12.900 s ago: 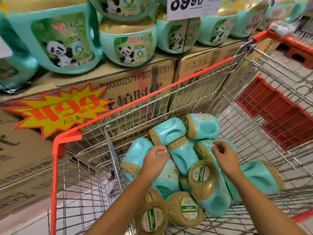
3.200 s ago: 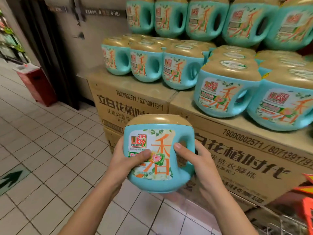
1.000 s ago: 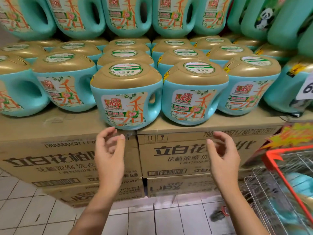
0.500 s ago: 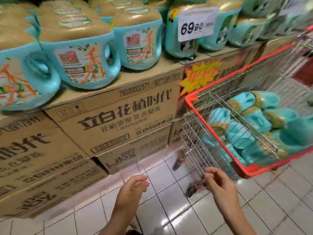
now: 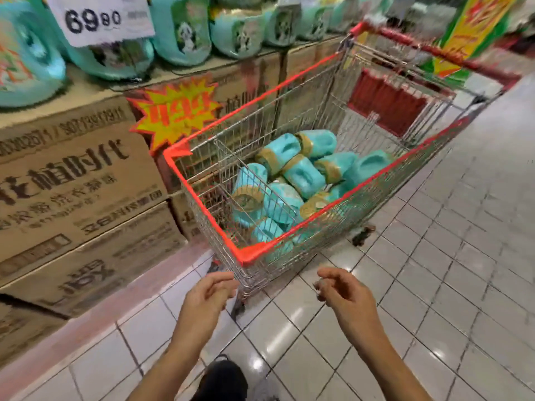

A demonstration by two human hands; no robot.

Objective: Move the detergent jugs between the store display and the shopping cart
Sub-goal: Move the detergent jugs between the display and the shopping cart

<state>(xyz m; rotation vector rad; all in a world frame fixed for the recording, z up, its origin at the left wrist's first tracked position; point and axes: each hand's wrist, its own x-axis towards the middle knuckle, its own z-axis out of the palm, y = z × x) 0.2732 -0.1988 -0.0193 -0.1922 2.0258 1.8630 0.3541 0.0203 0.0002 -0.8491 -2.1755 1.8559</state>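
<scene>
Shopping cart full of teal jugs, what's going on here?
A person stands at a wire shopping cart in a store aisle. Their left hand and right hand hover near its front corner, loosely curled and holding nothing. A pile of teal detergent jugs lies sideways inside the cart. More display jugs stand on the cardboard boxes to the left, near a price tag.

Left hand point(image 5: 207, 296) and right hand point(image 5: 344, 293) bare, forearms point(image 5: 181, 351) unsleeved; black clothing point(image 5: 223, 380), perhaps a shoe, shows below.

Display jugs point(image 5: 179, 30) blurred, edge-cropped.
</scene>
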